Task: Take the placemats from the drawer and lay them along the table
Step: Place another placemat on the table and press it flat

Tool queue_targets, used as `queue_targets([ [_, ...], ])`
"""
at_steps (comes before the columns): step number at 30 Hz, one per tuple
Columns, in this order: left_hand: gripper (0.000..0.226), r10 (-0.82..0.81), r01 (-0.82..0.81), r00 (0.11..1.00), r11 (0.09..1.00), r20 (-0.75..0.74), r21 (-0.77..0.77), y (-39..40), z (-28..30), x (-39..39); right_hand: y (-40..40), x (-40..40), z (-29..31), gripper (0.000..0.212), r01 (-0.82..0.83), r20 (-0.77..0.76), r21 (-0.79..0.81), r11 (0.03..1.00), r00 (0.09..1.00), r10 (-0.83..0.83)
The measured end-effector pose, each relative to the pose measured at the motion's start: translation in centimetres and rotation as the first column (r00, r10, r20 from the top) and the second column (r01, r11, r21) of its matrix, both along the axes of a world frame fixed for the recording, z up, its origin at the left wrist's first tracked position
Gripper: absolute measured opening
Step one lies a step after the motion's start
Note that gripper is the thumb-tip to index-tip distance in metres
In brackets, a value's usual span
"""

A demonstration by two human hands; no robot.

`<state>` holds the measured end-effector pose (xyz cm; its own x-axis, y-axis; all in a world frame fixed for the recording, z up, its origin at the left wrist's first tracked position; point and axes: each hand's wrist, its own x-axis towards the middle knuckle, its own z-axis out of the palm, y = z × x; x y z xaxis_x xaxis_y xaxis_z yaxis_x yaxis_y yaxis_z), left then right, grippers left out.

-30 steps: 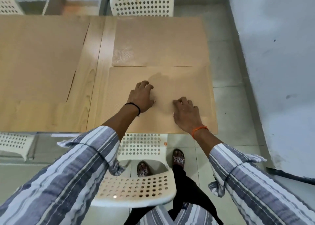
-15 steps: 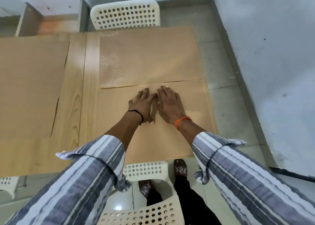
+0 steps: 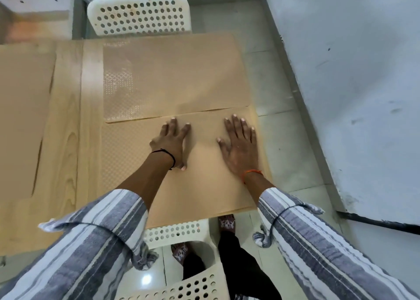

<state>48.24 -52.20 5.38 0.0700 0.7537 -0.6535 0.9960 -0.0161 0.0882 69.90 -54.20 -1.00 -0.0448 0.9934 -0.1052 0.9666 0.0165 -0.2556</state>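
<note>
A tan placemat with a fine embossed pattern lies on the near right end of the wooden table. My left hand presses flat on its middle, fingers straight. My right hand lies flat on the mat's right part, fingers spread. A second tan placemat lies just beyond it, their edges meeting. A third placemat covers the table at the left. The near mat's front edge overhangs the table.
A white perforated chair stands at the table's far side. Another white chair sits under the near edge, in front of my legs. A grey wall runs close along the right, with tiled floor between it and the table.
My hands were together at the mat's far middle half a second ago. They have slid apart, the right hand going out toward the mat's right edge. The camera has come closer.
</note>
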Motion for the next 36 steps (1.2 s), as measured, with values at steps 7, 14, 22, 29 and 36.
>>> queue_targets([
  [7, 0.136, 0.003, -0.003, 1.000, 1.000, -0.005, -0.031, 0.2, 0.1, 0.2, -3.2, 4.5, -0.5, 0.069, 0.068, 0.032, 0.019, 0.997, 0.997, -0.069],
  [14, 0.138, 0.004, -0.004, 1.000, 1.000, 0.014, -0.029, 0.1, 0.1, -0.1, -11.8, 5.1, -0.5, 0.068, 0.056, 0.014, 0.016, 0.998, 0.998, -0.056],
  [22, 0.124, 0.026, -0.026, 0.999, 1.000, -0.018, -0.014, -0.1, 0.6, 0.5, -12.9, 5.3, -0.2, 0.067, 0.048, 0.015, 0.033, 0.998, 0.999, -0.049],
  [29, 0.059, 0.115, -0.244, 0.951, 0.850, 0.288, 0.467, -11.6, -0.8, 11.7, -12.8, 5.4, -0.4, 0.065, 0.032, 0.041, 0.027, 0.999, 0.999, -0.033],
  [36, 0.058, 0.094, -0.179, 0.977, 0.849, 0.191, 0.498, -15.7, -6.0, 13.2, -12.7, 5.3, -0.7, 0.063, 0.037, 0.051, 0.017, 0.999, 0.998, -0.037],
])
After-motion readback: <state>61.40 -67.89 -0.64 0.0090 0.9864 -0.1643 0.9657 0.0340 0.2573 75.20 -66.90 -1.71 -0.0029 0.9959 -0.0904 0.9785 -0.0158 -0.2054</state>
